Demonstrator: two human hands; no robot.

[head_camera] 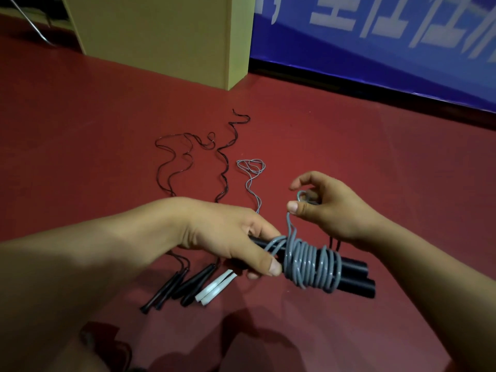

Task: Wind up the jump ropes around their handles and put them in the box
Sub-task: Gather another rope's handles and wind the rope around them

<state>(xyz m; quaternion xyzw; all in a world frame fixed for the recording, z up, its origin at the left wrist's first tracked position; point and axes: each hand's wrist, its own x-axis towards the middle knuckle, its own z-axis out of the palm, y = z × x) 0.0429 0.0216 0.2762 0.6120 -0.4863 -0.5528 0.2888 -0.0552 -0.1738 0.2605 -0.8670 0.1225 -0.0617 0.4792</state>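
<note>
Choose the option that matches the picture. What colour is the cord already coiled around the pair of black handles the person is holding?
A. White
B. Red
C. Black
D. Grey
D. The coils wound round the pair of black cylindrical handles gripped by the left hand are grey plastic cord, and the right hand pinches its loose grey end above them.

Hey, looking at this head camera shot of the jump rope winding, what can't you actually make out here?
- The box: none identifiable in the head view.
- Black handles: their left ends hidden inside the left hand; the middle is covered by the grey rope coil.
- Rope's loose end: tucked behind the right hand fingers.
- Black ropes on the floor: too thin and tangled to trace.
- Blue banner: lettering blurred and cut off by the top edge.
</note>
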